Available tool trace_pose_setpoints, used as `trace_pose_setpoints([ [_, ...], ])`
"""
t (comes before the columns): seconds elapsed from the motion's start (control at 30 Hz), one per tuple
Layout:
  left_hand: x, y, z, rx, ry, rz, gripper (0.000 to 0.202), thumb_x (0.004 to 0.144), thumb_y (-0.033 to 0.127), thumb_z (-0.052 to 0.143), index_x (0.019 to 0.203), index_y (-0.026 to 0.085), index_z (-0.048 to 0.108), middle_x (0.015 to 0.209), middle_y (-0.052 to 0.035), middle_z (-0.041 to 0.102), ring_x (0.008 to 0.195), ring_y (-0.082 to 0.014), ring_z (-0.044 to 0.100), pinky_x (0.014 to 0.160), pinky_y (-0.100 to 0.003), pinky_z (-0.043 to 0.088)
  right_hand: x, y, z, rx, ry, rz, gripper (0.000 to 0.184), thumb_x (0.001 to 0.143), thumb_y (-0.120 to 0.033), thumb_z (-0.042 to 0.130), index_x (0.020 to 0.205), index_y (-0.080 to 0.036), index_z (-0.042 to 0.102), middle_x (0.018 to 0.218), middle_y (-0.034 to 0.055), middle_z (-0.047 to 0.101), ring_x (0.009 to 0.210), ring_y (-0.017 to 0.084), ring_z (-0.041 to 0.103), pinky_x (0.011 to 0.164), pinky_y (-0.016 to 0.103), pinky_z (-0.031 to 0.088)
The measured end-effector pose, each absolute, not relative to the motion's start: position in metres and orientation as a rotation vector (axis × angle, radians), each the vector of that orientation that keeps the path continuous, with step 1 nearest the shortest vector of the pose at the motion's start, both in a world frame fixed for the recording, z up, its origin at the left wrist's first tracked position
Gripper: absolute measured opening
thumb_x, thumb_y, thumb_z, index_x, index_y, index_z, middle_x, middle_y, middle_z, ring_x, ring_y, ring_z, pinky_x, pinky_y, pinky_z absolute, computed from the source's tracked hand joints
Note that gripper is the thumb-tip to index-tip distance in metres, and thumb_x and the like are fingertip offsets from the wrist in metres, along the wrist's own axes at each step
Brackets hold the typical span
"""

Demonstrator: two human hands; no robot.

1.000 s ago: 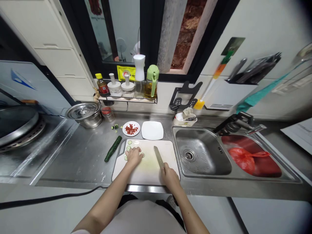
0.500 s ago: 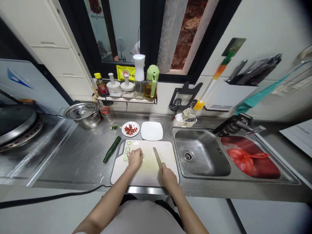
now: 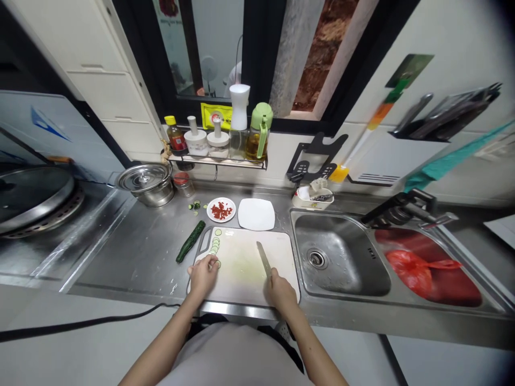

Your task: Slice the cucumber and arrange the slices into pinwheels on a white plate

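Observation:
A white cutting board point(image 3: 245, 268) lies on the steel counter in front of me. My right hand point(image 3: 280, 294) is closed round the handle of a knife point(image 3: 264, 259), whose blade points away across the board. My left hand point(image 3: 203, 275) rests near the board's left front corner, fingers curled over cucumber slices point(image 3: 215, 246) that run in a row along the board's left side. What the fingers hold, if anything, is hidden. A piece of whole cucumber point(image 3: 190, 242) lies on the counter just left of the board.
Behind the board stand a small plate of chopped red chilli point(image 3: 221, 209) and a bare white square plate point(image 3: 256, 214). A lidded steel pot point(image 3: 148, 182) sits at the back left, a sink point(image 3: 338, 260) to the right, a red bag point(image 3: 414, 268) in the far basin. A black cable point(image 3: 88, 321) runs along the counter front.
My left hand has drawn back from the board's middle toward its left front corner, leaving a row of slices. The right hand and knife have barely moved. The camera has shifted slightly.

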State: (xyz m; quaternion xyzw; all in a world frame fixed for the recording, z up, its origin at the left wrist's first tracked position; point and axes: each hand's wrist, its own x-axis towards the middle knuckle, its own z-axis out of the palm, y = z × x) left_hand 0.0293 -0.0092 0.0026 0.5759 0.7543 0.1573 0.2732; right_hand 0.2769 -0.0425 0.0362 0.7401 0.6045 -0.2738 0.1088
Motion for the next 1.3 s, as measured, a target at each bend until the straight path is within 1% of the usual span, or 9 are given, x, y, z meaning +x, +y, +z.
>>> trace_pose_setpoints([
  [0.17,0.020,-0.009,-0.003,1.479,2.095,0.422,0.014,0.084,0.030,0.057,0.095,0.024,0.063,0.088,-0.0007,0.070,0.091,-0.0191,0.062,0.086,-0.034,0.032,0.276,-0.042,0.038,2.172,1.781,-0.800,0.032,0.097,-0.023,0.024,0.117,-0.016,0.047,0.096,0.0148,0.069,0.090,0.024,0.067,0.068,0.031,0.039],
  [0.37,0.014,-0.007,-0.004,1.481,2.140,0.383,0.012,0.084,0.032,0.057,0.092,0.024,0.062,0.088,-0.0014,0.070,0.095,-0.0209,0.061,0.088,-0.035,0.031,0.276,-0.041,0.038,2.157,1.773,-0.793,0.032,0.096,-0.022,0.024,0.118,-0.016,0.048,0.097,0.0146,0.069,0.091,0.024,0.066,0.068,0.030,0.038],
  [0.6,0.010,-0.004,-0.008,1.505,2.158,0.383,0.010,0.084,0.030,0.055,0.090,0.024,0.061,0.086,-0.0013,0.069,0.094,-0.0212,0.060,0.088,-0.035,0.032,0.277,-0.040,0.036,2.164,1.791,-0.794,0.033,0.097,-0.024,0.024,0.118,-0.017,0.048,0.096,0.0136,0.069,0.090,0.023,0.066,0.068,0.029,0.038],
  [0.67,0.011,-0.004,-0.011,1.527,2.171,0.379,0.010,0.084,0.030,0.055,0.088,0.024,0.062,0.091,-0.0027,0.069,0.097,-0.0233,0.058,0.089,-0.036,0.033,0.277,-0.040,0.035,2.157,1.790,-0.793,0.033,0.096,-0.024,0.024,0.118,-0.017,0.048,0.097,0.0138,0.069,0.090,0.023,0.066,0.067,0.030,0.039],
  [0.73,0.012,-0.004,-0.012,1.539,2.207,0.385,0.011,0.083,0.030,0.055,0.089,0.025,0.063,0.102,-0.0046,0.068,0.103,-0.0263,0.056,0.090,-0.039,0.033,0.278,-0.040,0.036,2.142,1.795,-0.793,0.033,0.096,-0.024,0.025,0.118,-0.016,0.048,0.097,0.0140,0.069,0.090,0.024,0.066,0.067,0.030,0.039],
  [0.8,0.014,-0.003,-0.013,1.532,2.230,0.409,0.014,0.083,0.031,0.055,0.092,0.026,0.064,0.112,-0.0060,0.066,0.107,-0.0283,0.054,0.091,-0.041,0.033,0.278,-0.039,0.037,2.134,1.798,-0.797,0.033,0.096,-0.024,0.025,0.118,-0.016,0.048,0.096,0.0139,0.069,0.090,0.024,0.066,0.068,0.030,0.038],
  [0.87,0.016,0.001,-0.012,1.521,2.219,0.437,0.017,0.084,0.032,0.054,0.097,0.027,0.064,0.117,-0.0067,0.064,0.110,-0.0286,0.053,0.092,-0.041,0.034,0.278,-0.039,0.038,2.137,1.800,-0.806,0.033,0.096,-0.024,0.025,0.118,-0.017,0.049,0.096,0.0137,0.068,0.090,0.024,0.066,0.068,0.030,0.039],
  [1.07,0.031,0.032,-0.005,1.546,2.175,0.452,0.029,0.085,0.034,0.053,0.111,0.029,0.063,0.120,-0.0068,0.061,0.113,-0.0287,0.051,0.094,-0.042,0.034,0.276,-0.039,0.039,2.147,1.790,-0.804,0.033,0.096,-0.024,0.025,0.118,-0.017,0.048,0.096,0.0137,0.068,0.091,0.023,0.066,0.068,0.030,0.038],
  [1.3,0.036,0.072,-0.003,1.659,2.231,0.296,0.044,0.085,0.037,0.050,0.128,0.029,0.056,0.124,-0.0107,0.058,0.116,-0.0315,0.047,0.094,-0.045,0.031,0.275,-0.039,0.038,2.142,1.780,-0.792,0.034,0.096,-0.023,0.023,0.119,-0.017,0.047,0.096,0.0135,0.069,0.091,0.023,0.066,0.065,0.029,0.036],
])
